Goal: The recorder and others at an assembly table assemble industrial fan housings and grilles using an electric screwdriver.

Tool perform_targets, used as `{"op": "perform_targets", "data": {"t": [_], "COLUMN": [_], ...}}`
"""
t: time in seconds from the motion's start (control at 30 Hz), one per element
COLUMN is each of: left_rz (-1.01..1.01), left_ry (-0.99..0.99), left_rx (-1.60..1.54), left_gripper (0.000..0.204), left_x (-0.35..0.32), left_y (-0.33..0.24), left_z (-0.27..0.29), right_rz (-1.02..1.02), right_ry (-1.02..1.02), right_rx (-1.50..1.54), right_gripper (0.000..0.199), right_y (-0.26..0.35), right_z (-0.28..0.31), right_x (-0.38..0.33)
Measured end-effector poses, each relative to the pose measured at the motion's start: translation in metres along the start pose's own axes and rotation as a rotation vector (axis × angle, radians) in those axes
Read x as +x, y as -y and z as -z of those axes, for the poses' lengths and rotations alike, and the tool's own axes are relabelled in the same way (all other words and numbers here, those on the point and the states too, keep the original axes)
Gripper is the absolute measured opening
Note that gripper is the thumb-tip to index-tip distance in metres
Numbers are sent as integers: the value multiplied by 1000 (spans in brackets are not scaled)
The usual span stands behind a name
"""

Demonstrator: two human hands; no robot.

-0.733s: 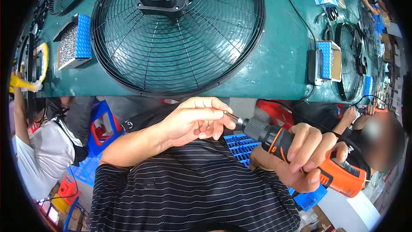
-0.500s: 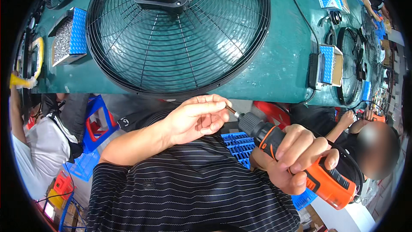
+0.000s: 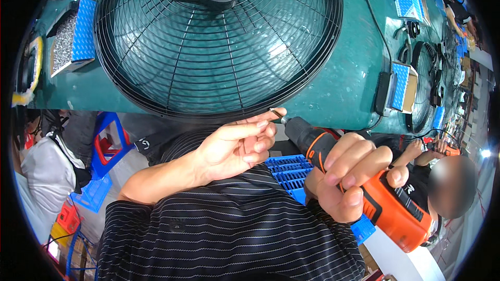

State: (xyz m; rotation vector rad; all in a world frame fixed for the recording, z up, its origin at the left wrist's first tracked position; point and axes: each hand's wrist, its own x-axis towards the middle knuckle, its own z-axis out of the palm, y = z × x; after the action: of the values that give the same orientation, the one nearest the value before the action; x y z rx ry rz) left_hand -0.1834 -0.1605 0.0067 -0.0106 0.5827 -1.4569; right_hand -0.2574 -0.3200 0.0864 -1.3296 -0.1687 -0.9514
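Head view: right hand (image 3: pixel 354 171) wrapped firmly around the drill (image 3: pixel 398 218), orange and black plastic, rounded black chuck (image 3: pixel 298 129). Long axis diagonal: butt lower right, thin metal bit (image 3: pixel 277 113) pointing up-left toward the table's near edge, drill body just off that edge. Left hand (image 3: pixel 232 151): one fingertip right by the bit, other fingers curled; can't tell if it's pinching. Smooth green table (image 3: pixel 346 88): round black wire fan guard (image 3: pixel 208 75) along near edge; blue diamond-patterned box (image 3: pixel 85 31) toward left end. Shirt badge (image 3: pixel 177 225) unreadable.
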Motion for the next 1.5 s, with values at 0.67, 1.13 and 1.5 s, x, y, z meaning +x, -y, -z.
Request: {"op": "perform_targets", "data": {"t": [0.67,1.13,1.5], "left_rz": [-1420,-1335,-1303], "left_ry": [-542,-491,-473], "left_rx": [2819,2855,2881], "left_gripper": [66,65,71], "left_x": [-123,-126,-127], "left_y": [-88,-117,-113], "left_z": [-30,-19,-25], "right_rz": [-56,-307,-289], "right_ry": [313,751,643], "right_rx": [-81,133,225], "right_gripper": [49,47,44], "right_y": [-21,-32,-37], "right_z": [-19,-2,-8], "right_x": [23,62,62]}}
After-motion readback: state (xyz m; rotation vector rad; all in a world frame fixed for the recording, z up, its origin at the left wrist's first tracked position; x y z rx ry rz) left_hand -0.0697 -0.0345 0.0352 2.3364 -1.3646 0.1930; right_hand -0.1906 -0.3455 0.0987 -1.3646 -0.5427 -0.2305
